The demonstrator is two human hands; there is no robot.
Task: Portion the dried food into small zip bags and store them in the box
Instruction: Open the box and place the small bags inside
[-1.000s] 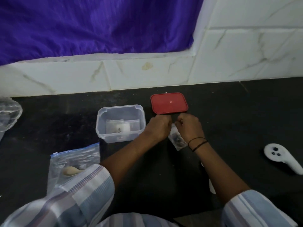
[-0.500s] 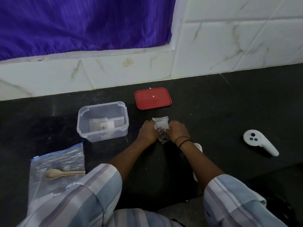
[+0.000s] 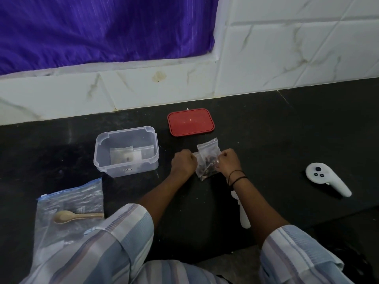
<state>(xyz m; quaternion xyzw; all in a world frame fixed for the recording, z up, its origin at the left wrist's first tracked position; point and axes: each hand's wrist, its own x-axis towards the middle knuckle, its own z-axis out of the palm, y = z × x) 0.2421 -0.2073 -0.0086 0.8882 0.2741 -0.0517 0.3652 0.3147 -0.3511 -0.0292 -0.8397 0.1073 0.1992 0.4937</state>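
Fingers of both hands are curled and pinch the small zip bag (image 3: pixel 207 158): the left hand (image 3: pixel 184 163) holds its left edge, the right hand (image 3: pixel 228 162) its right edge. Compared with half a second ago, the hands now stand further apart and the bag is stretched wider between them, so more of its dark dried food shows; the bag's upper part stands up above the knuckles as before. The bag is held just over the black worktop (image 3: pixel 287 130), near its middle, in front of the red lid (image 3: pixel 190 122) and to the right of the clear box (image 3: pixel 126 150).

Nothing else has changed place. The clear box stands open on the worktop, and inside it lie a few small filled zip bags, flat on the bottom; how many I cannot tell. The red lid lies flat close to the worktop's back edge, near the tiled wall. Towards the near left corner lies the large zip bag (image 3: pixel 69 203), with a pale spoon (image 3: pixel 77 216) resting on it. One white controller (image 3: pixel 326 178) lies towards the right edge; a second one (image 3: pixel 242 212) is partly hidden under the right forearm.
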